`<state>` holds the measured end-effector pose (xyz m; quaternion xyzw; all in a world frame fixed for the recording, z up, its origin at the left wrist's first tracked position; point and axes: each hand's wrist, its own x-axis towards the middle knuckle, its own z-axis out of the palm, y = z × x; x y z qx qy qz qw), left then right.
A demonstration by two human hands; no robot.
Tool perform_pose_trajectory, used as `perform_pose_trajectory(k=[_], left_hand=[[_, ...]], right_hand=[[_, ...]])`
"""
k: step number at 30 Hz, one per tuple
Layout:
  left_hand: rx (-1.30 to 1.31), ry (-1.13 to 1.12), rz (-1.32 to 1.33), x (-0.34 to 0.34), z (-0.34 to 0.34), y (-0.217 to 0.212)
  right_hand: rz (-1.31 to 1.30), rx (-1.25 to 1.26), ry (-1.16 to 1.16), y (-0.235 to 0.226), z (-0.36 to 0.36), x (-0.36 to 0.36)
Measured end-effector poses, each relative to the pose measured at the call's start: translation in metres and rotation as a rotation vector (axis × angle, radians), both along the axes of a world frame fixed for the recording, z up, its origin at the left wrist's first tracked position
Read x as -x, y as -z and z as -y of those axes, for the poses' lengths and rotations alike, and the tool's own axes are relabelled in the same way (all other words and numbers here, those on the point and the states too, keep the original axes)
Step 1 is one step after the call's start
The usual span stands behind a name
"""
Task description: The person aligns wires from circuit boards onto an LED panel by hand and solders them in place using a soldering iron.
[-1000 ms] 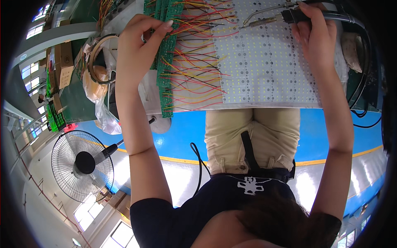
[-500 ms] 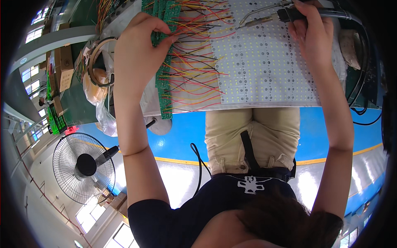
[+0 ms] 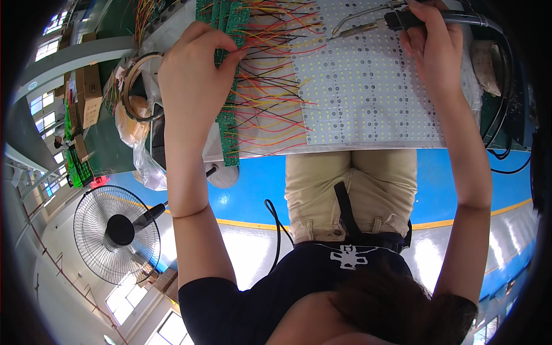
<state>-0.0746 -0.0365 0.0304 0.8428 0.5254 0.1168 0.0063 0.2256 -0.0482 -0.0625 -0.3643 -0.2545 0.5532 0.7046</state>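
Red and yellow wires (image 3: 276, 40) run rightward from the narrowed left hand (image 3: 198, 72) (grip unclear) toward the soldering iron (image 3: 395, 22) the right hand (image 3: 434, 49) holds.

Blue floor (image 3: 247, 195) met glossy grey floor (image 3: 247, 247) along a yellow line (image 3: 247, 223). Bright windows (image 3: 171, 325) broke the pale wall (image 3: 54, 230) behind a black fan (image 3: 120, 230).

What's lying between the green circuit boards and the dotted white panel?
In the head view, thin red, yellow and black wires run across the stretch between the green circuit boards and the dotted white panel.
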Motion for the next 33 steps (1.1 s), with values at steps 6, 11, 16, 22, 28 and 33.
perform_pose_trajectory(k=[6,11,16,22,28,33], left_hand=[[-0.035,0.031,0.013,-0.002,0.000,0.003],[-0.025,0.064,0.015,-0.007,-0.002,0.005],[-0.112,0.060,-0.021,-0.005,0.003,0.004],[-0.115,0.073,-0.035,-0.004,0.001,0.008],[-0.004,0.078,-0.013,-0.007,-0.006,0.013],[0.026,0.111,0.056,-0.005,-0.010,0.011]], right_hand=[[-0.225,0.169,0.087,-0.003,0.005,-0.005],[-0.205,-0.210,-0.152,0.042,-0.009,-0.029],[0.200,0.154,0.166,-0.030,0.008,0.011],[0.212,0.113,0.125,-0.025,0.009,0.007],[0.174,0.140,0.054,-0.028,0.010,0.002],[0.155,0.154,0.067,-0.029,0.009,0.004]])
